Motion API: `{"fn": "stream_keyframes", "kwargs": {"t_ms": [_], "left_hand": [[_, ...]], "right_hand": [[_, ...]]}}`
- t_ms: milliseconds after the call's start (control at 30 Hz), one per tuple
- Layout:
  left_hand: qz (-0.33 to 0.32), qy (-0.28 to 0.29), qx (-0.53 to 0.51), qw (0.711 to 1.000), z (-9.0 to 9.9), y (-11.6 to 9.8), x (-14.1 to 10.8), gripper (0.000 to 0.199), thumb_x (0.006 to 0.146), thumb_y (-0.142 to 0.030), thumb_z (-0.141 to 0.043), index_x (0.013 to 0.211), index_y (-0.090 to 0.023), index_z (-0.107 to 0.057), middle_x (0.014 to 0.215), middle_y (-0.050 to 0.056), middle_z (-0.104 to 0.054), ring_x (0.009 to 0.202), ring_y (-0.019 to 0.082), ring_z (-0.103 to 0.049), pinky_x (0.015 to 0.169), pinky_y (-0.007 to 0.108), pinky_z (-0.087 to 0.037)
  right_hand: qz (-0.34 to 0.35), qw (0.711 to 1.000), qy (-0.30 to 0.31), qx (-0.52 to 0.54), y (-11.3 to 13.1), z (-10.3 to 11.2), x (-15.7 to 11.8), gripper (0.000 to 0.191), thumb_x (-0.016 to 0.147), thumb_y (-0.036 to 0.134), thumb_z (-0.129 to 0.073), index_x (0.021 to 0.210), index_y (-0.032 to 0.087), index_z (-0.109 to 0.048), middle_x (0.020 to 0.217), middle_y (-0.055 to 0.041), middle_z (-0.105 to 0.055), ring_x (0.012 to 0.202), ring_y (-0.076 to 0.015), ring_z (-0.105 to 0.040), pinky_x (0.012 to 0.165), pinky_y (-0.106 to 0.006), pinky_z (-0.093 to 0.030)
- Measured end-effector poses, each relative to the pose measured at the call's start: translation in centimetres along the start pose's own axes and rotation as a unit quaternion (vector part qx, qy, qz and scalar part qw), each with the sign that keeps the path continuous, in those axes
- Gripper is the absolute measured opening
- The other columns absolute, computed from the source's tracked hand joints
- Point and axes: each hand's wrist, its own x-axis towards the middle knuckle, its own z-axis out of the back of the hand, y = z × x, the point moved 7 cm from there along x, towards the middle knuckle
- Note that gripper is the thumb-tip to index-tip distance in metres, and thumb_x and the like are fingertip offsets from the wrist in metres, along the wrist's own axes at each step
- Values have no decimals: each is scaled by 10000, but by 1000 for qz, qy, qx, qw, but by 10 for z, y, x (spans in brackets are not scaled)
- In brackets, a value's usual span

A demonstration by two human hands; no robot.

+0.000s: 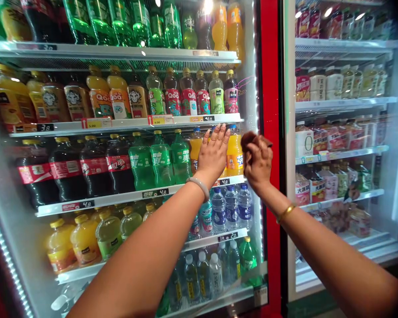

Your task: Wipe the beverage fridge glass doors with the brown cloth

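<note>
My left hand (215,152) lies flat against the glass door of a drinks fridge, fingers stretched out and holding nothing. Orange drink bottles (235,152) stand behind the glass by it. Close to the door's right edge, my right hand (259,161) is closed on a brown cloth (250,138), which sticks out above the fingers. Whether the cloth touches the glass I cannot tell. Thin purple and brown scribbled marks (244,83) show on the glass above my right hand.
Shelves of bottles fill the fridge, with cola bottles (93,163) and green soda bottles (161,159) left of my hands. A red door frame (270,79) runs along the right. Beyond it stands a second fridge with lit shelves (345,104).
</note>
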Motion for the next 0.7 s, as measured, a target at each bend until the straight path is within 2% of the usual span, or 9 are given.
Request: {"fn": "stream_keyframes", "kwargs": {"t_ms": [100, 167, 267, 367, 400, 467, 533, 600, 700], "left_hand": [[36, -2, -7, 999, -7, -14, -12, 638, 1030, -152, -326, 1658, -114, -221, 1761, 96, -141, 1642, 266, -47, 1353, 528, -44], [40, -3, -15, 999, -14, -26, -23, 660, 1016, -140, -357, 1659, -114, -209, 1761, 93, -125, 1641, 266, -7, 1351, 543, -43], [29, -8, -29, 999, -22, -38, -35, 700, 996, -97, -362, 1667, -135, -165, 1759, 74, -117, 1639, 243, 14, 1353, 542, -47], [24, -26, -40, 999, -22, -41, -39, 719, 1000, -83, -346, 1672, -147, -98, 1759, 69, -101, 1638, 232, 10, 1355, 536, -42], [23, -30, -43, 998, -22, -41, -40, 716, 1005, -85, -343, 1672, -145, -88, 1759, 73, -101, 1637, 233, 7, 1356, 534, -42], [21, -34, -48, 998, -22, -41, -42, 708, 1010, -88, -343, 1670, -137, -92, 1757, 82, -119, 1637, 237, -5, 1357, 533, -52], [19, -40, -53, 998, -21, -42, -45, 710, 1007, -83, -354, 1671, -151, -113, 1754, 75, -149, 1637, 240, -26, 1357, 538, -69], [16, -47, -58, 997, -21, -43, -48, 720, 993, -68, -368, 1669, -163, -141, 1752, 67, -169, 1636, 242, -45, 1359, 534, -87], [18, -49, -65, 997, -21, -43, -49, 730, 982, -70, -394, 1667, -159, -159, 1751, 76, -163, 1637, 253, -53, 1358, 538, -111]], "right_hand": [[85, 994, 65, 20, 4, 11, -42, 208, 968, 266, -583, 1149, 296, -681, 1355, -63, -652, 1317, -247, -580, 1142, -478, -476], [96, 992, 83, 21, -7, 17, -51, 192, 956, 274, -606, 1129, 310, -683, 1316, -40, -670, 1280, -233, -609, 1130, -458, -489], [14, 1000, 17, -12, -19, 21, -43, 313, 996, 284, -533, 1297, 253, -613, 1444, -139, -576, 1350, -285, -555, 1135, -549, -460], [-81, 995, -47, -44, -3, 18, -56, 377, 1011, 243, -473, 1376, 234, -565, 1504, -190, -518, 1430, -314, -483, 1149, -587, -421], [-85, 994, -50, -43, 8, 18, -68, 369, 1002, 224, -482, 1356, 251, -581, 1498, -172, -535, 1430, -306, -489, 1150, -569, -423], [-41, 999, -25, -24, 30, 19, -99, 367, 973, 186, -524, 1319, 278, -604, 1482, -132, -566, 1401, -284, -523, 1137, -521, -447], [-1, 1000, 17, -11, 38, 24, -128, 384, 945, 170, -562, 1305, 293, -613, 1451, -109, -594, 1356, -276, -561, 1104, -492, -482], [-41, 998, 22, -30, 23, 31, -142, 387, 952, 200, -553, 1326, 287, -603, 1443, -128, -588, 1345, -296, -563, 1091, -526, -488], [-169, 982, -48, -74, -3, 35, -128, 408, 983, 298, -515, 1386, 252, -562, 1457, -189, -546, 1385, -343, -518, 1113, -627, -442]]}}
